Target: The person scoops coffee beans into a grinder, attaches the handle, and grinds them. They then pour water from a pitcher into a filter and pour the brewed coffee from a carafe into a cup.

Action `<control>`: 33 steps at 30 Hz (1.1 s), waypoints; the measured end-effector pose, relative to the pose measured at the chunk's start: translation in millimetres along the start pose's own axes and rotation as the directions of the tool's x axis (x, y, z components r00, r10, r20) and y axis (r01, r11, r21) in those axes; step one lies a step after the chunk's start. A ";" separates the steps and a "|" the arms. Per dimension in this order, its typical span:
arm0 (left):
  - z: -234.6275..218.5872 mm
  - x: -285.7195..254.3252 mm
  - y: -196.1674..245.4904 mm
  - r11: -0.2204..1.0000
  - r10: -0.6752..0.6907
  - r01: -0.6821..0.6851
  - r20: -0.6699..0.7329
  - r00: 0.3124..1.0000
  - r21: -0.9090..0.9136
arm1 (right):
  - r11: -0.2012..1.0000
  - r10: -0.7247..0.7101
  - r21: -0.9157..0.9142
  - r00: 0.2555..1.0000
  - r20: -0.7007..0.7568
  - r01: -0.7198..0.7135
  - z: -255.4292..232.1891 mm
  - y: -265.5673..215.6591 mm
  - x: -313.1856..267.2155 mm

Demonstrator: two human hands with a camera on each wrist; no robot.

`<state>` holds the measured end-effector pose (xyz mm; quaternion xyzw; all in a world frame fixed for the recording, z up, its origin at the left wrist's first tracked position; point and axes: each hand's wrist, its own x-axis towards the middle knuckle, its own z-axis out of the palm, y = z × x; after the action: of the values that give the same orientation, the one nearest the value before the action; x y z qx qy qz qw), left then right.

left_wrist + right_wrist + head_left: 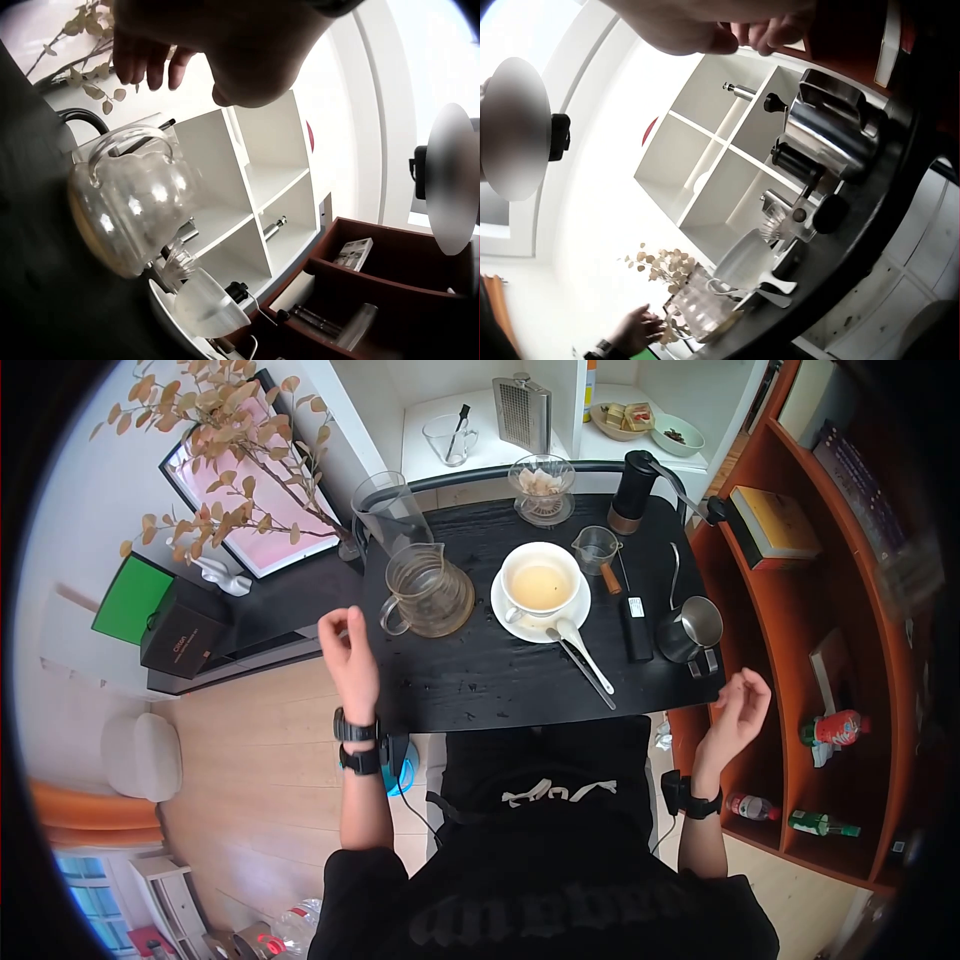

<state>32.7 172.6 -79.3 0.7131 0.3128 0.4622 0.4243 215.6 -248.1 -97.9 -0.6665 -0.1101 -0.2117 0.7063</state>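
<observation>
My left hand (350, 660) hovers off the table's left edge, holding nothing, its fingers loosely bent; the glass server (428, 592) is the nearest object to it. On the right side, my right hand (742, 710) is raised beyond the table corner, also empty and loosely bent, below the steel pitcher (690, 628). Between them a white cup (541, 578) with pale yellowish liquid stands on a saucer (508, 622). A white spoon (586, 656) and a metal utensil (590, 675) lie against the saucer's front. The left wrist view shows the left hand (240, 52) above the server (131, 199).
Along the black table's back are a tall glass (392, 515), a dripper with a filter (542, 488) and a hand grinder (632, 493). A small glass jug (597, 547) and a black device (636, 628) lie right of the cup. Shelving (780, 630) borders the right.
</observation>
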 end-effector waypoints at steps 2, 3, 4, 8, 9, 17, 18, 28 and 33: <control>-6.9 -17.9 14.2 0.994 0.058 -0.060 -0.029 0.998 -0.088 | 0.983 0.175 -0.072 0.983 0.054 -0.171 7.0 -2.8 1.1; -8.7 -27.9 22.3 0.984 0.060 -0.064 -0.031 0.998 -0.164 | 0.961 0.261 -0.110 0.962 0.076 -0.252 11.4 -3.8 1.7; -10.9 -35.7 27.4 0.985 0.040 -0.040 -0.002 0.999 -0.169 | 0.945 0.301 -0.165 0.949 0.094 -0.284 14.1 -3.0 1.7; -17.2 -54.3 33.8 0.978 -0.058 0.090 0.171 0.984 -0.187 | 0.859 0.506 -0.100 0.800 0.321 -0.503 13.9 -4.9 13.0; -17.7 -55.7 33.9 0.974 -0.085 0.130 0.229 0.970 -0.188 | 0.844 0.514 -0.045 0.782 0.352 -0.535 12.9 -0.1 15.3; -29.9 -63.1 51.2 0.950 -0.163 0.235 0.315 0.935 -0.206 | 0.878 0.435 0.025 0.819 0.376 -0.478 -6.9 -3.0 28.5; -30.5 -64.0 51.4 0.941 -0.177 0.259 0.336 0.925 -0.218 | 0.770 0.502 0.181 0.756 0.420 -0.612 -4.6 -15.3 31.8; -27.9 -69.1 56.4 0.919 -0.199 0.323 0.442 0.875 -0.225 | 0.633 0.518 0.283 0.666 0.537 -0.720 -4.5 -18.7 21.3; -27.7 -73.3 56.3 0.922 -0.214 0.336 0.470 0.856 -0.193 | 0.892 0.426 -0.087 0.759 0.493 -0.444 -1.2 -17.8 18.5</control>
<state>-17.6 94.8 -51.9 0.6822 0.2428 0.2607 0.6385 223.9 -252.6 -74.0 -0.6929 -0.1348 0.1396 0.6944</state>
